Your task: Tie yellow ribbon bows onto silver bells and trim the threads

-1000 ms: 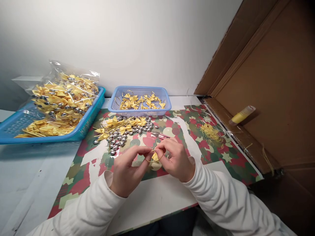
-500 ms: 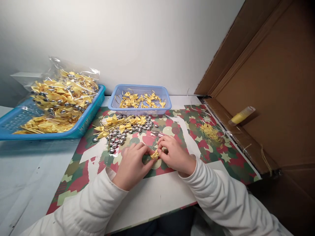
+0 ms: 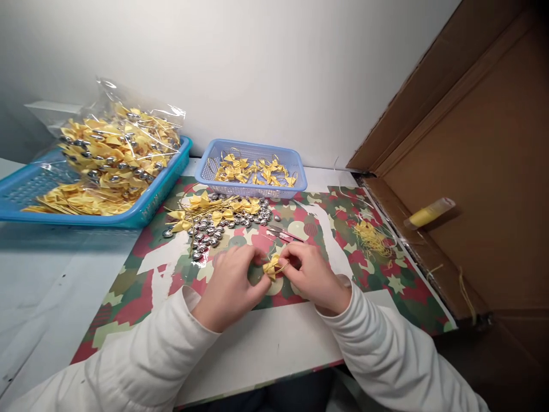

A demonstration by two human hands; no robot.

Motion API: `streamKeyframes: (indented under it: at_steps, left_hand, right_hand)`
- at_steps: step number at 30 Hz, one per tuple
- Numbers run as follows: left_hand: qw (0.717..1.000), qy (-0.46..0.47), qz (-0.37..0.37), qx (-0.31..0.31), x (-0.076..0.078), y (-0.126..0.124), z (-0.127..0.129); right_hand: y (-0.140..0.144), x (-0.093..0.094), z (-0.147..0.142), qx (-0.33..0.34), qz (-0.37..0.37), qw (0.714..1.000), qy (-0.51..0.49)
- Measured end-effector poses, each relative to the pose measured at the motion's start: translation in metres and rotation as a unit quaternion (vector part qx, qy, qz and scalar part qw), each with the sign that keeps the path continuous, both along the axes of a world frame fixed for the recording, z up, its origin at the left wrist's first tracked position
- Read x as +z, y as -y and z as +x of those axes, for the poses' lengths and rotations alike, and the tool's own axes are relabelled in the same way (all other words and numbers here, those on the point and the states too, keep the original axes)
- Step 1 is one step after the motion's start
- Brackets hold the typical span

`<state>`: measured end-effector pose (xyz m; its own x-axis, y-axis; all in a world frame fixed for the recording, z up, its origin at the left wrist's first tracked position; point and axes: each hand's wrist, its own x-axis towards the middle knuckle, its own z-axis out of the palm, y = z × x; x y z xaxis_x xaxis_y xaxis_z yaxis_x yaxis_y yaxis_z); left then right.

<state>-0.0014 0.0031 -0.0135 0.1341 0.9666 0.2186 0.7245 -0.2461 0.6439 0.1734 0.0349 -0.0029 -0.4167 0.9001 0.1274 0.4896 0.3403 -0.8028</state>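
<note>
one yellow bow (image 3: 271,265) is pinched between the left hand (image 3: 231,286) and right hand (image 3: 311,276) over the patterned mat (image 3: 141,280); two blue baskets (image 3: 257,171) are seen behind, the loose silver beads (image 3: 214,232) apparently too many to count

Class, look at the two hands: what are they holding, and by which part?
Both the left hand and right hand pinch a small yellow ribbon bow, fingertips at its sides.

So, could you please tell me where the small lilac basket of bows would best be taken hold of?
Probably by its near rim, coming from above and in front. The lilac basket stands upright and open-topped, its near long wall facing the hands; the wall behind and the blue tray on its left crowd the other sides.
</note>
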Motion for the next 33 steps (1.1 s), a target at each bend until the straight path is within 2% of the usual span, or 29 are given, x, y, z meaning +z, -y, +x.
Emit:
streamKeyframes:
  at_steps: [3,7,11,15,18,24,29,33]
  left_hand:
    - [0.993,0.116,-0.02,0.031,0.005,-0.002,-0.002]
    - [0.957,0.271,-0.107,-0.004,0.01,-0.003,0.001]
    - [0.925,0.352,-0.139,0.007,0.008,-0.003,0.005]
    - [0.92,0.361,-0.154,0.022,0.006,0.0,0.006]
    - [0.923,0.352,-0.153,0.01,0.005,0.003,0.007]
    - [0.943,0.319,-0.092,-0.011,0.005,0.006,0.008]
    - [0.944,0.317,-0.094,-0.002,0.006,0.008,0.009]
    - [0.957,0.279,-0.081,0.009,0.005,0.007,0.009]
  right_hand:
    - [0.001,0.004,-0.001,-0.016,0.04,0.997,-0.067]
    - [0.004,0.005,-0.004,-0.04,0.08,0.989,-0.117]
    - [0.005,0.004,-0.005,-0.032,0.076,0.989,-0.126]
    - [0.007,0.008,-0.002,-0.039,0.019,0.987,-0.157]
    - [0.009,0.01,-0.001,-0.05,-0.025,0.984,-0.168]
    - [0.01,0.01,-0.003,-0.046,0.045,0.99,-0.129]
    - [0.01,0.006,-0.005,-0.053,0.074,0.987,-0.129]
    - [0.011,0.004,-0.007,-0.062,0.095,0.985,-0.13]
